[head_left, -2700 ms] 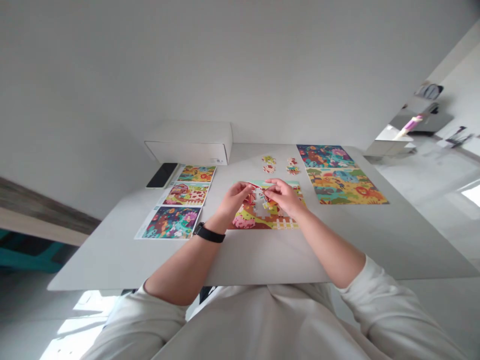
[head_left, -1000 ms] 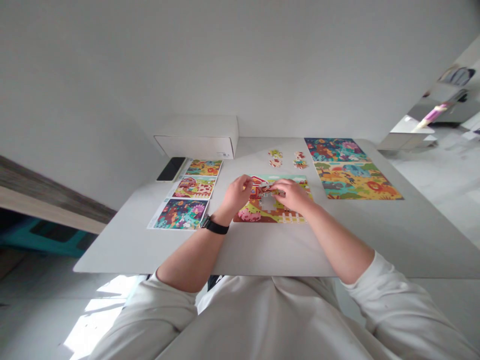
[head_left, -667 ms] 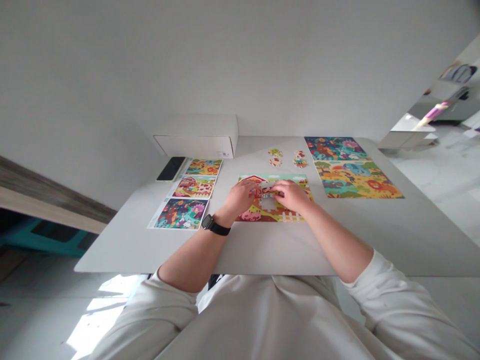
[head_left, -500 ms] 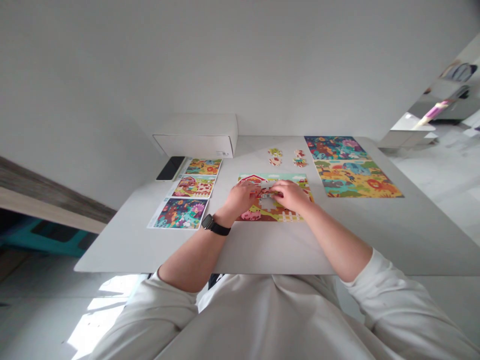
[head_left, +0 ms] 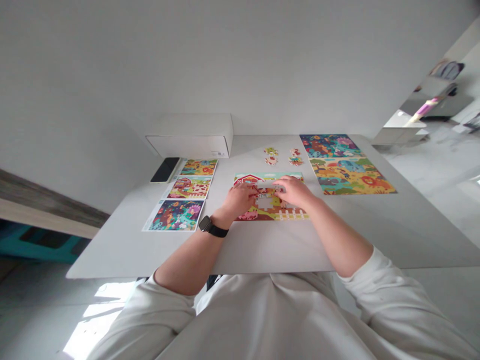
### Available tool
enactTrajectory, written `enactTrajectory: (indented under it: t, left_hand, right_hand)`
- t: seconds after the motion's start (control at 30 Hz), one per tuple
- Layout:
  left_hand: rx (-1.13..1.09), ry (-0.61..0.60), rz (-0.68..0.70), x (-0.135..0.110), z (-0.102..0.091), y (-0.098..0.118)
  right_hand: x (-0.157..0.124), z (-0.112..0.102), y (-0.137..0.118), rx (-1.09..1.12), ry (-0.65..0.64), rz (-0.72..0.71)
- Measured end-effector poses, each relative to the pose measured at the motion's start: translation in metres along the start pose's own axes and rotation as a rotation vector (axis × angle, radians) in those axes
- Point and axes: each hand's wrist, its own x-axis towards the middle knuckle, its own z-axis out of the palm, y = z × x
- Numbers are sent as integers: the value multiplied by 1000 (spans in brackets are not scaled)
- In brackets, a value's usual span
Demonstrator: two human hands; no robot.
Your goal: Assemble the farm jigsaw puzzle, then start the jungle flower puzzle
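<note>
Left hand (head_left: 238,198) and right hand (head_left: 294,191) close in a narrow pinch on a jigsaw piece (head_left: 268,185), over the far part of the farm puzzle (head_left: 270,212) on the worktop (head_left: 262,250). Light, stiff card, probably best held by its edges.

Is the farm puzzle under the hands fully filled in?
No, the farm jigsaw puzzle has a piece-shaped gap showing through, just below the left hand and right hand.

The left hand (head_left: 238,199) and the right hand (head_left: 294,192) reach out side by side, close together, both palms down.
</note>
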Motion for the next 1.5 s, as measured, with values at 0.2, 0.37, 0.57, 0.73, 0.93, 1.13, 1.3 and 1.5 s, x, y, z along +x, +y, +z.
enactTrajectory:
  t: [0.2, 0.37, 0.57, 0.73, 0.93, 1.13, 1.3, 1.5]
  left_hand:
    - [-65, -41, 103, 0, 7, 9]
    - [-71, -121, 166, -3, 14, 10]
    - [-59, -120, 175, -5, 15, 11]
    - [-32, -125, 186, -5, 14, 14]
    - [-36, -123, 178, -6, 12, 18]
    - [-25, -142, 197, -5, 10, 18]
    - [-50, -137, 212, -5, 11, 16]
    - [-65, -143, 216, -5, 11, 16]
  right_hand:
    - [-1, -2, 6, -69, -67, 129]
    - [0, 2, 2, -51, -61, 126]
    - [2, 3, -2, -21, -38, 149]
    - [3, 11, 1, 27, -10, 150]
    - [4, 17, 5, 22, -8, 121]
    - [4, 13, 0, 5, 22, 165]
    - [4, 9, -3, 102, 6, 233]
    - [5, 7, -2, 125, 30, 258]
